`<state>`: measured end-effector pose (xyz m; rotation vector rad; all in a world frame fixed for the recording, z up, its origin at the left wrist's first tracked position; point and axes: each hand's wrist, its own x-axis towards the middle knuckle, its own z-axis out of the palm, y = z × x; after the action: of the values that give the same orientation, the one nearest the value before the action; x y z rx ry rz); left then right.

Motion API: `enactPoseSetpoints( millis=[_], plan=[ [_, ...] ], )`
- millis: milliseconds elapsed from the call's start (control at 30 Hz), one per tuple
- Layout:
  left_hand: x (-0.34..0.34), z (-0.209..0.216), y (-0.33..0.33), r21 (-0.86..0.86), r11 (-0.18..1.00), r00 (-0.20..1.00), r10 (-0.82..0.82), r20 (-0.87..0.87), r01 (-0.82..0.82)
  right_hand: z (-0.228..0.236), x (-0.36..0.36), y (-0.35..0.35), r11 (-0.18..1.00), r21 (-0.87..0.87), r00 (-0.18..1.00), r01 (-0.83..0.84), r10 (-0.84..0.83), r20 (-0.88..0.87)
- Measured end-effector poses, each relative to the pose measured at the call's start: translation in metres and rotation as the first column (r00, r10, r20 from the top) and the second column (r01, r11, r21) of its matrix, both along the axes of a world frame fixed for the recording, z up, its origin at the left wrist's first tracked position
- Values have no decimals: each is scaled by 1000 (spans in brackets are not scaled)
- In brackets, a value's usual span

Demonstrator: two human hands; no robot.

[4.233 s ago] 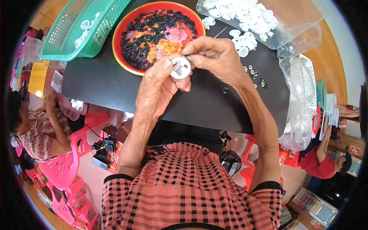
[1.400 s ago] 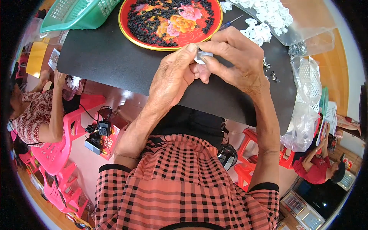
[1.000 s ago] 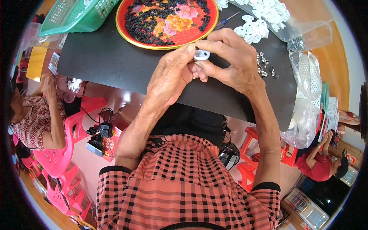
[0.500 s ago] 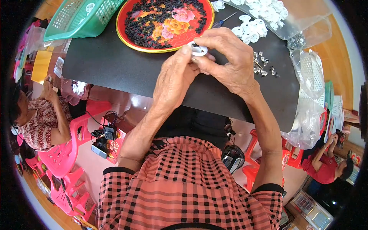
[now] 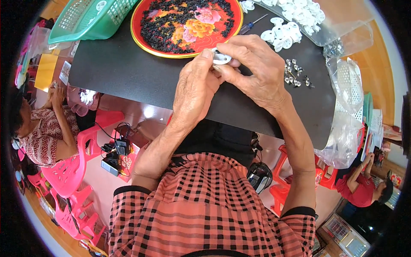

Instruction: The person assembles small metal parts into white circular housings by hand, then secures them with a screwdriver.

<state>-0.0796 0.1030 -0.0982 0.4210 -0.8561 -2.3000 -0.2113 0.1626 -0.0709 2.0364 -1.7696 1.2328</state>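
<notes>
A small white oval plastic part is pinched between my two hands over the dark table. My left hand grips its left side, with the thumb at the rim. On its right side, my right hand holds it between thumb and forefinger. Fingers partly cover the part, so its underside is hidden. Just beyond my hands lies a red flowered tray with many tiny black pieces spread over it. Right of my right hand are small clear-headed pieces with some black bits among them.
A screwdriver lies beside the tray. Loose white parts are heaped near a clear plastic container at far right. A green basket stands far left. People sit at both sides, near pink stools and red stools.
The white part has tilted slightly between my fingers, and my right fingertips have shifted a little over it. Both hands keep their hold. The whole view has moved slightly.
</notes>
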Motion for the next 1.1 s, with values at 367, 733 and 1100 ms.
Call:
enactPoseSetpoints(
  millis=[367,733,1100],
  plan=[
    [4,-3,-1,-78,996,999,32,-34,-35,1,5,-1,1000,-3,985,-11,12,173],
    [6,-6,-1,-111,993,996,46,82,-37,4,0,1,996,43,988,-78,71,138],
    [6,-4,-1,-235,971,993,66,95,-42,6,0,2,994,36,982,-100,93,163]
  ],
)
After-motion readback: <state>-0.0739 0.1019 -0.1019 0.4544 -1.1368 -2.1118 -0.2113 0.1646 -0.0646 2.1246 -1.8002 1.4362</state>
